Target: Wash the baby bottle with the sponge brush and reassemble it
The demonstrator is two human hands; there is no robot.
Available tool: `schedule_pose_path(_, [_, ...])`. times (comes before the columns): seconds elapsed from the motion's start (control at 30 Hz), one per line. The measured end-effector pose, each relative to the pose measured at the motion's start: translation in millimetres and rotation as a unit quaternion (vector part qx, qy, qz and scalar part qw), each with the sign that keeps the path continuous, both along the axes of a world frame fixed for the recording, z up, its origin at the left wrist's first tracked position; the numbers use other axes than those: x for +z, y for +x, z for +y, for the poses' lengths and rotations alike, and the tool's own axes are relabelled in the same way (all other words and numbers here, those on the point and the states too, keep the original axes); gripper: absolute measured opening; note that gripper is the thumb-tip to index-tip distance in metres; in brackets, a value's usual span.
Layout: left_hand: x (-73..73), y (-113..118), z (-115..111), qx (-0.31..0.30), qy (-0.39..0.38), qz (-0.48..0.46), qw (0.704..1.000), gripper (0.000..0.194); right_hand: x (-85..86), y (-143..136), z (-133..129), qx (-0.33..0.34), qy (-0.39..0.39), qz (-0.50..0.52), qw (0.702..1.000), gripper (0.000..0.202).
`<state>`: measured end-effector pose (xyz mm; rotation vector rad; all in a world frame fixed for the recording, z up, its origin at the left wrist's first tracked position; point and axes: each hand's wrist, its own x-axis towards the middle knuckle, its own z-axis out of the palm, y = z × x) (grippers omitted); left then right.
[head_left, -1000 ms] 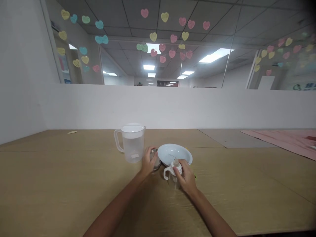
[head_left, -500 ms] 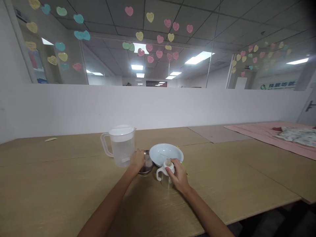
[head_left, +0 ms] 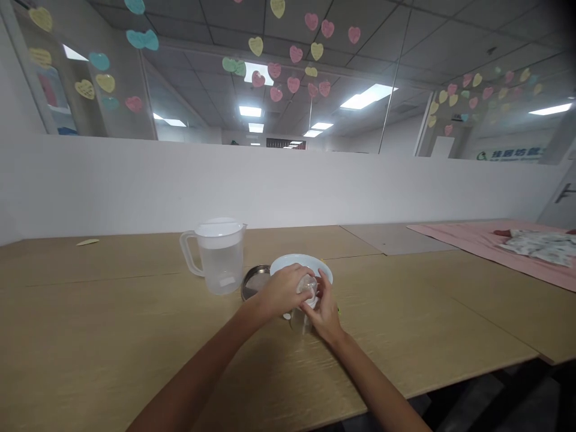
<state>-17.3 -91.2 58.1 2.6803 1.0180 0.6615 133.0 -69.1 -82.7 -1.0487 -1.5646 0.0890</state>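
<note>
A clear baby bottle (head_left: 300,322) with a white collar and side handle stands on the table in front of me. My left hand (head_left: 279,291) is closed on a clear domed bottle cap (head_left: 308,284) at the top of the bottle. Around the collar, the fingers of my right hand (head_left: 327,313) are wrapped from the right side. Both hands cover much of the collar and handle. Just behind them sits a white bowl (head_left: 291,260), partly hidden. A round steel dish (head_left: 244,289) lies to the left, beyond my left wrist.
A translucent lidded pitcher (head_left: 221,261) with liquid stands left of the dish. On the right, a pink cloth (head_left: 454,235) bears a patterned white fabric item (head_left: 542,245). A thin pale piece (head_left: 87,242) lies far left. The table (head_left: 432,324) ends at front right.
My left hand has moved right from the steel dish to the bottle's top, bringing the clear cap over the nipple. My right hand remains at the collar. The view has tilted slightly down.
</note>
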Motion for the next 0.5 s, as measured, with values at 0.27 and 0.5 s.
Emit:
schedule_pose_path(0.27, [6.1,-5.6,4.3,0.019,-0.050,-0.019,0.998,0.029,8.3,-5.3,-5.5,0.000,0.045,-0.035,0.998,0.060])
schedule_pose_path(0.5, [8.8,-3.4,5.1,0.034,-0.055,0.002,0.998,0.027,7.1,-17.8,-10.2,-0.071,0.028,-0.047,0.996,0.060])
